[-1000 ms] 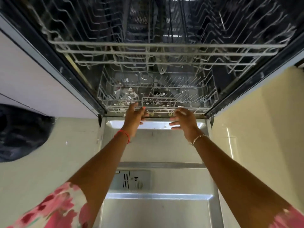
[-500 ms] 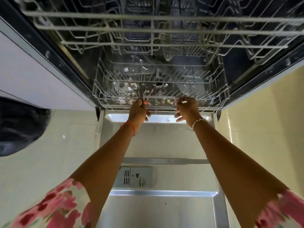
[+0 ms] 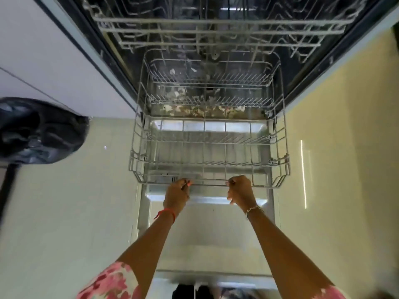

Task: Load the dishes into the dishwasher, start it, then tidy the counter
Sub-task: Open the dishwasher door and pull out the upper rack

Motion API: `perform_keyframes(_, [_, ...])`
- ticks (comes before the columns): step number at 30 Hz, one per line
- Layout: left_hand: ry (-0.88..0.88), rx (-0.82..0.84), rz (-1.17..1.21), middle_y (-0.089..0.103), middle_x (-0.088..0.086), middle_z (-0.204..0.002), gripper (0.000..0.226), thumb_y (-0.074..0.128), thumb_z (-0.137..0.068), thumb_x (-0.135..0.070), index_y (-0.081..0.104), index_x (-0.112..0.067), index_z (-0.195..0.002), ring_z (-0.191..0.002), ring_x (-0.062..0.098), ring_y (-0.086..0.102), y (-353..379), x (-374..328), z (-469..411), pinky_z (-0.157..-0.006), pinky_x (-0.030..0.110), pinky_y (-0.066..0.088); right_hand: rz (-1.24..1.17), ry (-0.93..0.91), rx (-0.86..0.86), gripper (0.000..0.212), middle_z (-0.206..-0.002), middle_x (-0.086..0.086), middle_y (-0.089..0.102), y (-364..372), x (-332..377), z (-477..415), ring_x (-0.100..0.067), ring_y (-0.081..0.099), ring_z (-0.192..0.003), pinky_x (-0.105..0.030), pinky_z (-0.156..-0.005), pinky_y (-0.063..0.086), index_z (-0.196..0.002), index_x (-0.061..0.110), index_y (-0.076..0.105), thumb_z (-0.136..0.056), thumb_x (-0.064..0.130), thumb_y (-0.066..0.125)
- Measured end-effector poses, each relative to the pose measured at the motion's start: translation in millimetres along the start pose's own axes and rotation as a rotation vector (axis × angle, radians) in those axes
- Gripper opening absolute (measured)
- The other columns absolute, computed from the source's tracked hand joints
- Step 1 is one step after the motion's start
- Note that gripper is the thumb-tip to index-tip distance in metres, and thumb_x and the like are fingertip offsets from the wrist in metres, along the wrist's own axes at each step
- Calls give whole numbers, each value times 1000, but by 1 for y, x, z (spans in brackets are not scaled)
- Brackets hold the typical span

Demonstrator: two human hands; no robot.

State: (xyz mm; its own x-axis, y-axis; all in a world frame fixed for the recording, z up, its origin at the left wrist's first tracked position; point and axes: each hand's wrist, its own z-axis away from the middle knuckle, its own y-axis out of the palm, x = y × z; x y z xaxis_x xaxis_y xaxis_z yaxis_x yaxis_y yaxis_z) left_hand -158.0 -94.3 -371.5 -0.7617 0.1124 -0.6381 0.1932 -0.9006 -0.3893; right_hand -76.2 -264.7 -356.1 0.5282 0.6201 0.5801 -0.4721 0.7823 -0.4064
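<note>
The lower rack [image 3: 135,152] stands drawn out of the dishwasher [image 3: 323,61] over the lowered door [image 3: 207,229]. Its front rail is about midway along the door panel and its back end is under the tub mouth. Both hands grip that front rail with fingers curled round the wire. The left hand [image 3: 176,194] is left of centre, the right hand [image 3: 240,190] is right of centre, and a stretch of rail runs between them. The upper rack [image 3: 216,22] sits inside the tub above. Pale scraps [image 3: 203,108] lie along the tub's front sill. The near half of the door shows as steel in front of the forearms. Floor tile [image 3: 64,212] runs from the door's left edge to a black bag [image 3: 36,132], and a yellow surface [image 3: 345,147] borders the right edge.
</note>
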Motion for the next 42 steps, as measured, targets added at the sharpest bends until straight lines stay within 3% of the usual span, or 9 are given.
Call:
perform_keyframes(5, [-57, 58, -112, 66, 10, -104, 31, 54, -87, 3, 69, -19, -105, -80, 30, 65, -2, 58, 54, -77, 43, 54, 81, -24, 35, 26, -86, -16, 59, 16, -67, 51, -28, 58, -79, -38, -72, 51, -71, 19, 59, -89, 3, 50])
perform_keyframes(8, [-53, 78, -134, 65, 17, -114, 39, 52, -81, 12, 68, -11, -109, -104, 33, 62, -2, 95, 80, -84, 53, 52, 171, -9, 79, 16, -87, -18, 61, 21, -96, 75, -31, 60, -77, -14, -53, 49, -87, 5, 66, -92, 9, 50])
perform_keyframes(12, [-107, 80, -121, 67, 17, -90, 26, 51, -90, 1, 66, -9, -109, -74, 27, 62, 0, 108, 120, -82, 44, 52, 227, -42, 96, 16, -92, -20, 63, 28, -126, 106, -26, 59, -73, -11, -53, 44, -91, 1, 68, -90, 2, 51])
perform_keyframes(16, [-131, 104, -217, 64, 19, -110, 26, 47, -92, -4, 63, -4, -113, -100, 34, 61, 6, 122, 139, -90, 46, 50, 272, -83, 72, 21, -97, -25, 65, 30, -140, 128, -38, 63, -90, -30, -77, 47, -94, -7, 69, -87, -5, 49])
perform_keyframes(21, [-115, 85, -48, 65, 16, -95, 26, 51, -90, 7, 67, -5, -106, -78, 30, 61, 9, 127, 139, -58, 29, 42, 339, -134, 82, 22, -102, -24, 63, 28, -137, 127, -38, 61, -94, -38, -83, 50, -97, -5, 69, -90, -1, 49])
perform_keyframes(26, [-91, 179, -124, 59, 10, -80, 23, 55, -92, -7, 65, -4, -113, -59, 16, 52, -9, 98, 135, -60, 21, 47, 373, -126, 158, 23, -86, -12, 57, 17, -115, 127, -25, 57, -78, -30, -68, 52, -85, 9, 67, -90, -1, 48])
perform_keyframes(30, [-99, 334, 85, 58, 3, -71, 20, 63, -88, -12, 68, -3, -105, -60, 6, 49, -29, 57, 149, -49, 9, 37, 109, -114, 145, 23, -76, -4, 64, 2, -89, 139, -8, 60, -57, -8, -49, 46, -92, 0, 71, -83, -7, 52])
perform_keyframes(35, [1, 192, 304, 51, -15, -48, 15, 66, -86, -14, 68, -7, -98, -44, -1, 40, -59, -48, 133, -42, 10, 30, -418, -48, 47, 17, -53, -4, 60, -33, 16, 137, -14, 54, -45, -21, -44, 43, -77, 4, 68, -83, -6, 56])
perform_keyframes(42, [367, 36, 525, 44, -6, -48, 24, 64, -85, -2, 65, -17, -104, -41, 3, 31, -115, -227, 63, -39, 15, 27, -802, -398, -2, 15, -55, -1, 65, -99, 212, 102, -15, 61, -47, -23, -47, 50, -81, 7, 67, -85, -3, 57])
